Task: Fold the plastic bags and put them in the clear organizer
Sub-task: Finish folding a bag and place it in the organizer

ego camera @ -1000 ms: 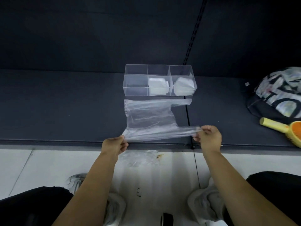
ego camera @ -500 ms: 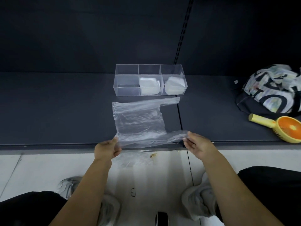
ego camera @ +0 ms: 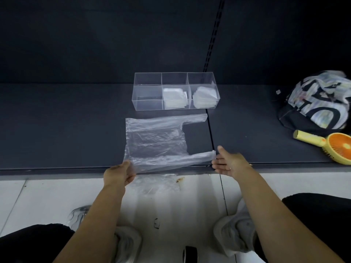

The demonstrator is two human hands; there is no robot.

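Since a moment ago the right hand (ego camera: 230,165) has let go of the near handle and spread open, and the plastic bag (ego camera: 157,147) has settled flat on the dark shelf (ego camera: 57,130). The left hand (ego camera: 118,173) pinches the bag's near-left corner, thumb on top and fingers underneath, at the shelf's front edge. From those fingers the bag runs lengthwise left to right, its closed bottom at the left and both handles pointing right. Beyond it, apart from its far edge, stands the clear organizer (ego camera: 148,105), with folded bags (ego camera: 173,99) in the middle and right compartments. The right hand's fingers are relaxed, palm turned inward, their tips just beside the near handle's end. Well to the right of them lie a printed cap (ego camera: 319,103) and a yellow-and-orange handheld fan (ego camera: 340,147). Nothing stands between bag and organizer.
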